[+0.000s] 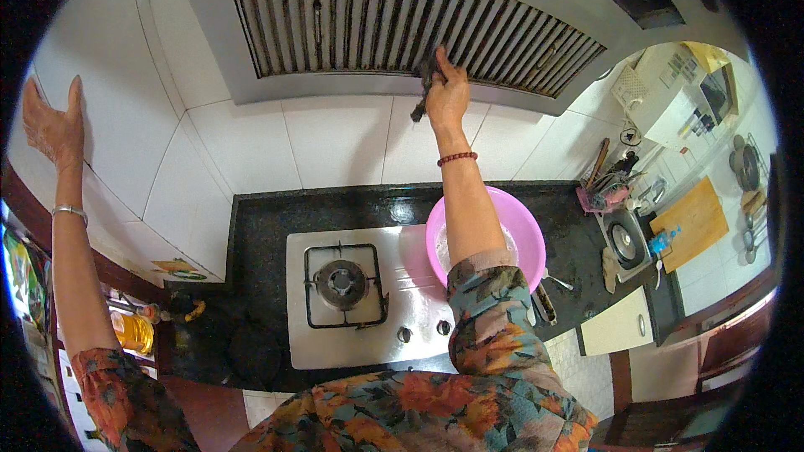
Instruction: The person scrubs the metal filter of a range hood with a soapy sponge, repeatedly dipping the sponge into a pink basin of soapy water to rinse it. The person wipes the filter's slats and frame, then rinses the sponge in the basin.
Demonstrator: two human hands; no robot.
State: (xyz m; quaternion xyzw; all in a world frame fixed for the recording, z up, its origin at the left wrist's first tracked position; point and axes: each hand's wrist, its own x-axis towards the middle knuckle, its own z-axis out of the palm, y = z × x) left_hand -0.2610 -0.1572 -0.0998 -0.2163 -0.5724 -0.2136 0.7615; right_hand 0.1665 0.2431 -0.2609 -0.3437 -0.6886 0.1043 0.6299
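Note:
My right hand [449, 97] is raised to the lower edge of a range hood's slatted filter [377, 22]. It grips a dark, ragged cloth or scouring pad [418, 112]; which of the two I cannot tell. Brown grime streaks the filter's slats. Over on the left, my left hand [55, 132] is up by the white tiled wall [113, 75], fingers spread and nothing in it. Whether its palm touches the tiles is unclear. Beneath my right forearm, a pink plastic basin [534, 232] holds sudsy water and partly covers the steel gas hob [389, 245].
A burner with a pan support [342, 285] sits on the hob's left. Rightward are a spoon [559, 279], a pink utensil holder [600, 199], a sink [627, 245] and a wooden cutting board [694, 223]. A bottle of yellow oil [132, 331] stands low at left.

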